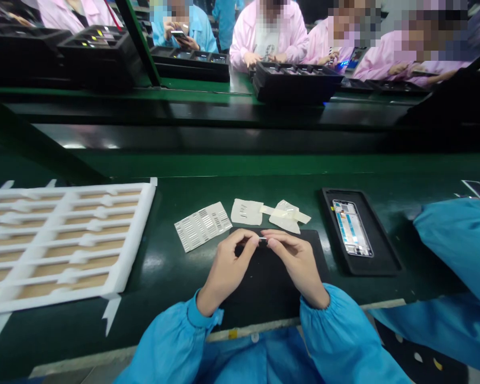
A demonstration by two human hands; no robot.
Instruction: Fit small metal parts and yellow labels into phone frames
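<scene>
Above a black mat (260,293), my left hand (234,261) and my right hand (294,256) meet with their fingertips almost touching. Both pinch a small dark piece with a light edge (263,240), too small to name. Just beyond my left hand lies a sheet of small silvery strips (203,226). Two cream-coloured backing papers (247,212) rest past the fingertips, joined by a pale strip of tape (286,213). To the right of my right hand, a black tray (378,261) holds a phone frame (352,228) with blue strips on it.
A white slotted rack (132,240) occupies the left of the dark green table (164,282). A neighbour's blue sleeve (460,240) reaches in at the right. Across a raised ledge, several people in pink or blue coats work behind black bins (296,82).
</scene>
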